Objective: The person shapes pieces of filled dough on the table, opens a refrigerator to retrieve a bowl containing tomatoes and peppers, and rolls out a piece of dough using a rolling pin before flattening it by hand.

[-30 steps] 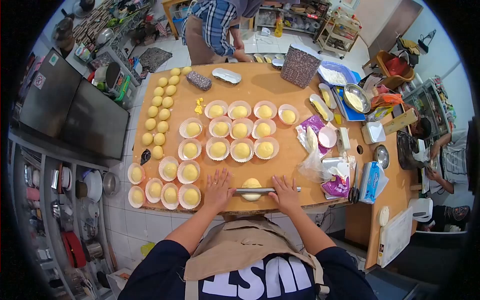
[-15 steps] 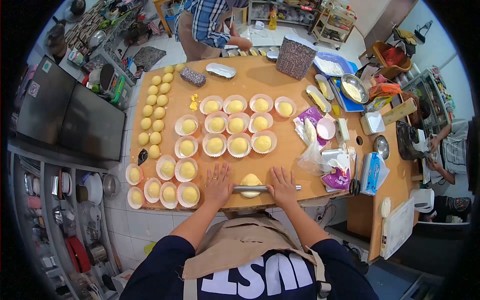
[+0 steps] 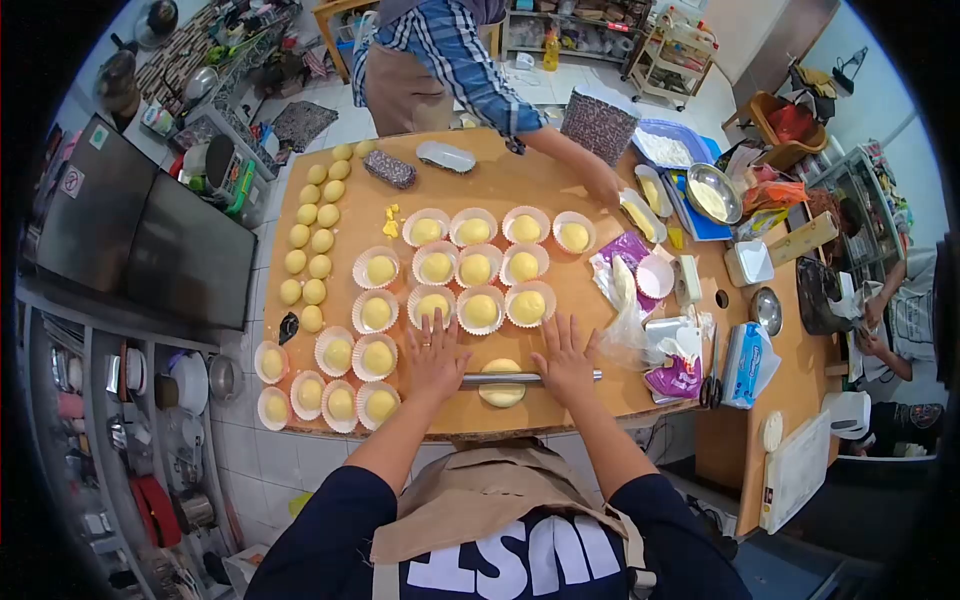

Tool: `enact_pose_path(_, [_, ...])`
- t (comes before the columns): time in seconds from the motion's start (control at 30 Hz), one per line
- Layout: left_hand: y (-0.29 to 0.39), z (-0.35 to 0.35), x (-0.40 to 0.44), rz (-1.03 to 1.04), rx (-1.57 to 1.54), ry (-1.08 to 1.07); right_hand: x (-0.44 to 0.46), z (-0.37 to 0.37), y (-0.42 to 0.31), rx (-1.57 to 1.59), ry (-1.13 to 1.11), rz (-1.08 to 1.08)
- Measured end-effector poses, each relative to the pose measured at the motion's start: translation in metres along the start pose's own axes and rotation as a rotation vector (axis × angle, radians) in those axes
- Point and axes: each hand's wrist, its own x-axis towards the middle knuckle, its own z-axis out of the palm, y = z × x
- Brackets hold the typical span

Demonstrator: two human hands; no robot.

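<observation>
A metal rolling pin (image 3: 482, 379) lies across a flattened piece of yellow dough (image 3: 502, 394) near the table's front edge. My left hand (image 3: 436, 362) rests flat on the pin's left end, fingers spread and pointing away from me. On the right end lies my right hand (image 3: 567, 364), also with its fingers stretched out. Dough balls in paper cups (image 3: 480, 311) stand in rows just beyond and to the left of my hands. Part of one cup is hidden behind my left fingertips.
Bare dough balls (image 3: 320, 240) line the table's left side. Across the table, a co-worker's hand (image 3: 604, 188) reaches beside an oval tin (image 3: 640, 216). A plastic bag (image 3: 624, 335), scissors (image 3: 711, 385) and a blue pack (image 3: 742, 366) lie at the right. Another person's hands (image 3: 872, 330) show far right.
The co-worker's arm has stretched over the table toward the tins at the right. My hands have pushed slightly forward on the pin, their fingers reaching farther out.
</observation>
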Motion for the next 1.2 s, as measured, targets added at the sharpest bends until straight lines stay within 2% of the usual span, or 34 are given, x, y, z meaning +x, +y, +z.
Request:
enact_pose_path(0.07, [-0.002,0.0,0.01,-0.02,-0.015,0.033,0.014,-0.002,0.0,0.006,-0.006,0.015])
enact_pose_path(0.13, [-0.005,0.005,0.021,-0.032,-0.031,0.106,0.029,0.001,0.002,0.042,0.07,0.021])
enact_pose_path(0.23, [-0.01,0.01,0.034,-0.013,0.048,0.108,0.031,0.017,0.007,0.083,0.175,0.017])
enact_pose_path(0.33, [-0.011,0.014,0.005,0.049,-0.193,0.282,0.004,0.025,0.011,0.129,0.188,0.019])
enact_pose_path(0.43, [-0.005,0.019,-0.025,-0.007,-0.079,-0.041,-0.025,0.028,0.01,0.135,0.059,0.045])
enact_pose_path(0.47, [-0.006,0.019,-0.022,-0.001,-0.062,-0.053,-0.026,0.028,0.01,0.127,0.008,0.054])
enact_pose_path(0.73, [-0.01,0.005,0.031,-0.023,0.038,-0.1,0.035,0.019,0.012,0.048,0.038,0.073])
enact_pose_path(0.83, [-0.015,0.012,0.045,0.022,0.058,0.106,0.052,0.014,0.012,0.047,0.027,0.09])
enact_pose_path(0.97, [-0.016,0.011,0.06,-0.038,-0.043,0.184,0.067,0.016,0.017,0.073,0.058,0.094])
enact_pose_path(1.07, [-0.024,0.023,0.056,0.006,-0.069,0.301,0.05,0.012,0.021,0.069,0.256,0.014])
enact_pose_path(1.17, [-0.029,0.036,0.038,0.024,-0.001,0.298,0.024,0.016,0.032,0.301,0.052,-0.023])
enact_pose_path(1.2, [-0.026,0.035,0.039,0.003,0.001,0.298,0.024,0.015,0.032,0.232,-0.007,-0.05])
